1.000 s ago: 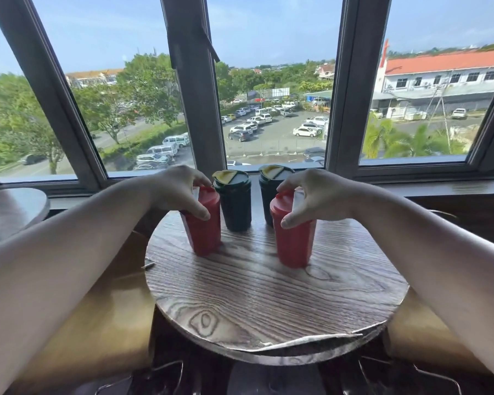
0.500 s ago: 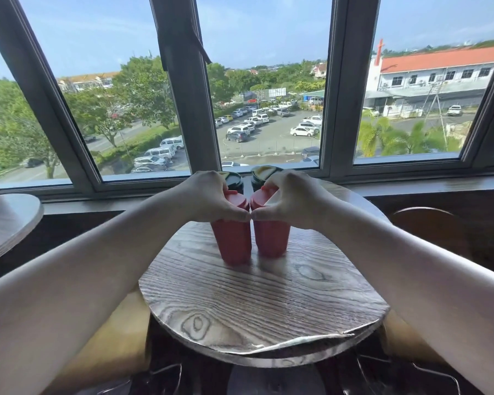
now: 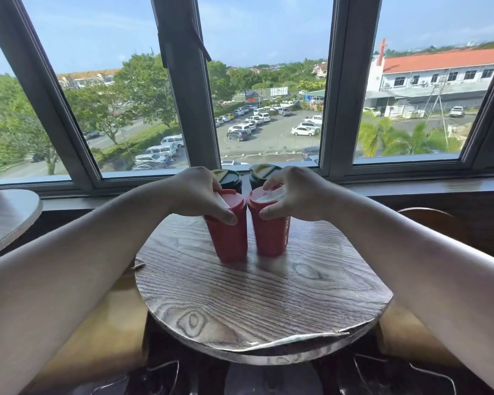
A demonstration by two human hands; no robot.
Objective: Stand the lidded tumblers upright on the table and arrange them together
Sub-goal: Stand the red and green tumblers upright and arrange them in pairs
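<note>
Two red lidded tumblers stand upright side by side on the round wooden table [image 3: 254,303], with a narrow gap between them. My left hand [image 3: 197,195] grips the top of the left red tumbler [image 3: 231,240], thumb on its front. My right hand [image 3: 297,195] grips the top of the right red tumbler [image 3: 270,238] the same way. Directly behind them stand two dark green tumblers with yellow lid flaps, the left one [image 3: 230,178] and the right one [image 3: 261,172], mostly hidden by my hands and the red pair.
The table's far edge meets the window sill [image 3: 411,186] just behind the green tumblers. Another round table [image 3: 9,212] sits at the far left. A chair back [image 3: 428,220] shows on the right and a tan seat [image 3: 106,323] on the left.
The two red tumblers, a cup's width apart before, have been brought together in front of the green pair. My fingers now sit higher, uncovering the red lids.
</note>
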